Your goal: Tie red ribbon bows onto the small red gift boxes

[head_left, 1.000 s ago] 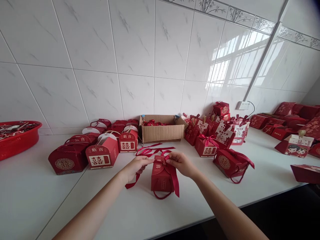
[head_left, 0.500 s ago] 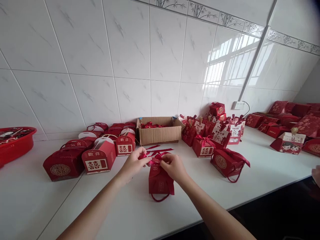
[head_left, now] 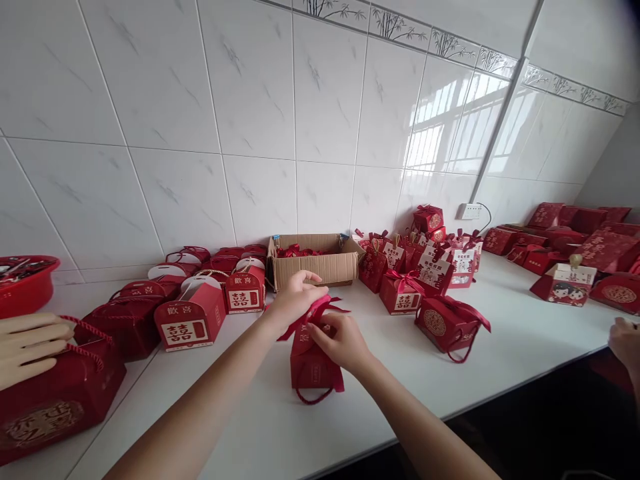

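A red gift box (head_left: 313,369) with a dark red cord handle stands on the white counter in front of me. Dark red ribbon (head_left: 320,307) runs over its top, around the closure. My left hand (head_left: 296,299), above the far side of the box, pinches the ribbon between thumb and fingers. On the box's right upper edge, my right hand (head_left: 344,339) has its thumb and fingers closed on the ribbon at the knot. The knot itself is partly hidden by my fingers.
Another person's hand (head_left: 30,350) rests on a large red box (head_left: 65,400) at left. Behind stand a cardboard carton (head_left: 315,268) of red ribbons and several red boxes (head_left: 193,313). Beribboned boxes (head_left: 445,323) stand to the right. Another hand (head_left: 625,340) shows at the right edge.
My left hand has moved up and to the right over the box, drawing ribbon with it. My right hand stays at the knot. At left, another person's hand and a large red box have come into view.
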Available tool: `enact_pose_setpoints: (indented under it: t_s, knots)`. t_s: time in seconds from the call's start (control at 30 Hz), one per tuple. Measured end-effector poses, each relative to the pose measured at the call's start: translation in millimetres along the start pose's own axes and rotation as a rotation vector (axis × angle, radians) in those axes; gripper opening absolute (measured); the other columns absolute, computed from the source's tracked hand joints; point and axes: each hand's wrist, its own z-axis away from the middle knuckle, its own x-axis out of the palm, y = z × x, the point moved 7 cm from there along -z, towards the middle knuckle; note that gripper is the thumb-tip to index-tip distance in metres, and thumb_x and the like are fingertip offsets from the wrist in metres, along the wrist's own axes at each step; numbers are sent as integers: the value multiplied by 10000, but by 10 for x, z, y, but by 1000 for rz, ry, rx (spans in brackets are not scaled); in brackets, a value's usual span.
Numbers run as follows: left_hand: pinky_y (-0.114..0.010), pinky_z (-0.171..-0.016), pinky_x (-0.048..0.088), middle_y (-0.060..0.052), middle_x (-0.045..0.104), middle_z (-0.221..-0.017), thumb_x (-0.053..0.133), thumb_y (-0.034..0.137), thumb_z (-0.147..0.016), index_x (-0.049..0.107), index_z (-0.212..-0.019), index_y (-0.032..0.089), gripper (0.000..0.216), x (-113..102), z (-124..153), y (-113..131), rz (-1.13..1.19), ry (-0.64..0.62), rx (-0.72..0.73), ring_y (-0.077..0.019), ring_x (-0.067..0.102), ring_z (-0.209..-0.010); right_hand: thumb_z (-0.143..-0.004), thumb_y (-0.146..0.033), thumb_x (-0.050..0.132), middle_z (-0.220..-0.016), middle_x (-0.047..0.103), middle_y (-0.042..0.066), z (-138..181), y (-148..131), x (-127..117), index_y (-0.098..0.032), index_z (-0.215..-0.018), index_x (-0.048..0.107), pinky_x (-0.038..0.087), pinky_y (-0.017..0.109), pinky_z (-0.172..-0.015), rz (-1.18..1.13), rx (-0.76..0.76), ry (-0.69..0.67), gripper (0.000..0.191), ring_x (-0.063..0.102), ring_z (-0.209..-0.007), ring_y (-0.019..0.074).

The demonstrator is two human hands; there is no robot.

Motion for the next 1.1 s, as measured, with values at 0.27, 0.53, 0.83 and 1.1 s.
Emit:
enact_pose_setpoints:
  t_s: [0.27,0.53,0.83,1.1]
  knots:
    - [-327,-832,434,-71,614,-1062,626,559,-725,580,-1025,201,469,-80,-212,-243,70,-46,42,-209,574,-972,-837,-395,434,-520,282,-43,-44,134,35,-201,-529,276,198,250,-491,-134,83,-12,397,244,-510,99]
    - [-343,-866,458,-58,699,-965,702,439,-694,692,-918,187,338,-110,51,-526,-207,-93,240,-235,614,-963,-813,-332,425,-542,365,-36,-58,141,20,-197,-554,409,236,236,-490,-232,96,-97,292,302,-515,102]
    - [-307,-781,493,-45,702,-817,626,316,-762,673,-789,164,161,-83,81,-595,-219,72,405,-190,632,-805,-740,-287,541,-562,555,-65,-32,266,-20,-233,-826,382,304,213,-477,-374,164,85,188,426,-482,109]
    - [-308,-821,476,-29,664,-836,639,283,-746,633,-815,168,134,-59,146,-624,-134,-3,389,-181,608,-857,-782,-272,516,-625,617,-27,-2,187,2,-205,-893,552,343,218,-492,-310,91,70,134,456,-501,106]
